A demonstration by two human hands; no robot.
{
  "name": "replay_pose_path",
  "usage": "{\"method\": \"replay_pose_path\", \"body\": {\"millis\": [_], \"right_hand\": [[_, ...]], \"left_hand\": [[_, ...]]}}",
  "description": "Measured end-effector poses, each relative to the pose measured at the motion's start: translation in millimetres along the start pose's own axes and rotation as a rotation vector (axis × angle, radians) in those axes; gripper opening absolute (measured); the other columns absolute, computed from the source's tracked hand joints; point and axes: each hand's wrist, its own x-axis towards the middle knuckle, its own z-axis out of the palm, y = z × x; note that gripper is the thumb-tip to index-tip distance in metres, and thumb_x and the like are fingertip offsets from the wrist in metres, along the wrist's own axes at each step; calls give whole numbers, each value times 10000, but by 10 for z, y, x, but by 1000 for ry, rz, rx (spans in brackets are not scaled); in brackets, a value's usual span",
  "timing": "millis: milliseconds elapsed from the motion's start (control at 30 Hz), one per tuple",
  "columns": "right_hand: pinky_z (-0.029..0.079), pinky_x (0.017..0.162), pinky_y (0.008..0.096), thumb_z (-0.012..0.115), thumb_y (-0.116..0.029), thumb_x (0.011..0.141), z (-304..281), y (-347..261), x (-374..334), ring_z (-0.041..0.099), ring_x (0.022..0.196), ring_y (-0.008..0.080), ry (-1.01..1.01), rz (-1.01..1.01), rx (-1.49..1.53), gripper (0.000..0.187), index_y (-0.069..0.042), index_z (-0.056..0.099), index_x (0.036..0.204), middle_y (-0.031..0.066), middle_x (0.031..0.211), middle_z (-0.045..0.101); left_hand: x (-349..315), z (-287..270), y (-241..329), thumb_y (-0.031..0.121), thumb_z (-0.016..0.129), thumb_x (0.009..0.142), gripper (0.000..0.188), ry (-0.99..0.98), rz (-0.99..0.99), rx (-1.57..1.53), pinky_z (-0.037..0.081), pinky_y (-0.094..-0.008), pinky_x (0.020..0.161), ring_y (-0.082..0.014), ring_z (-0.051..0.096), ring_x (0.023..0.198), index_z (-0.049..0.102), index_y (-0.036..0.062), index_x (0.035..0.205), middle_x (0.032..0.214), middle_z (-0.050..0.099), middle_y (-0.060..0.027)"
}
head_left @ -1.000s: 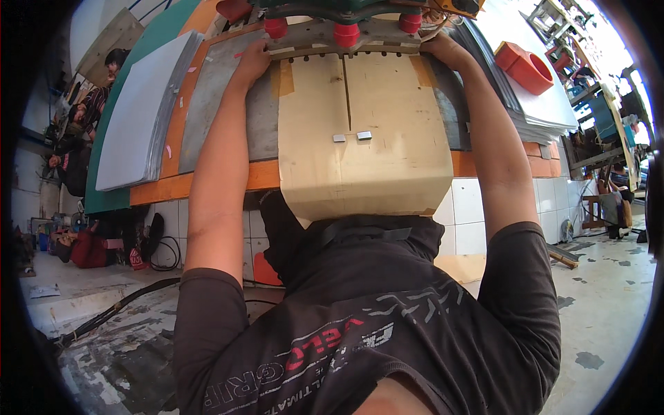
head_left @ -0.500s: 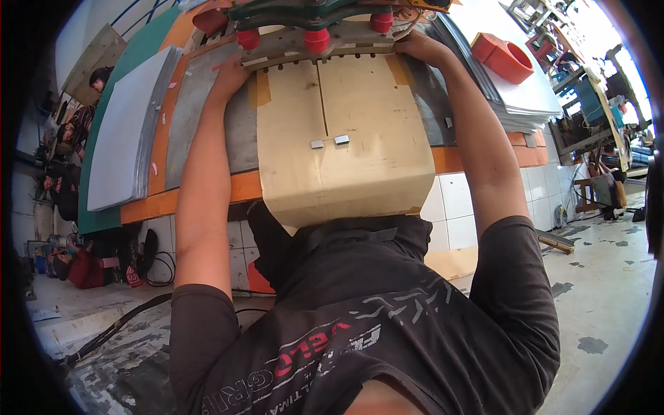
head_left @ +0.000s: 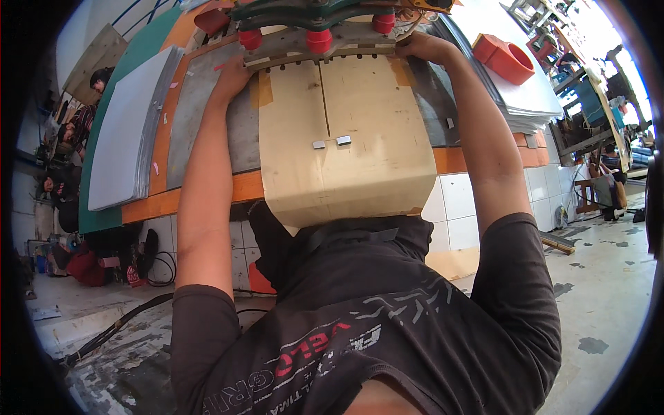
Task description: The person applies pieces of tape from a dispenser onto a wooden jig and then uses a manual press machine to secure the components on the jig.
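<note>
A tiled bench with an orange edge carries a grey metal plate, and on that lies a tan board whose near end overhangs the bench edge toward the person's chest. The board's far end sits under a green machine with red feet. The left hand rests flat at the board's far-left corner, fingers together; the right hand grips the far-right corner, fingers curled over it. Grey sheets lie left; an orange box sits right.
</note>
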Motion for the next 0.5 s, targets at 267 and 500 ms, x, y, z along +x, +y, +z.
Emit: {"method": "replay_pose_path", "body": {"millis": [267, 500], "right_hand": [[421, 1020, 323, 766, -427, 829, 34, 87, -36, 607, 1134, 203, 53, 48, 258, 592, -39, 674, 1267, 114, 1223, 686], [425, 1015, 333, 752, -466, 829, 75, -161, -235, 616, 1107, 189, 129, 49, 41, 599, -35, 685, 1241, 112, 1198, 689]], "left_hand": [[74, 96, -248, 133, 606, 886, 244, 142, 1, 40, 502, -410, 842, -359, 685, 975, 684, -48, 1029, 982, 708, -246], [-21, 53, -106, 153, 618, 882, 242, 130, -42, 34, 505, -416, 833, -377, 686, 988, 705, -11, 1037, 993, 708, -255]]}}
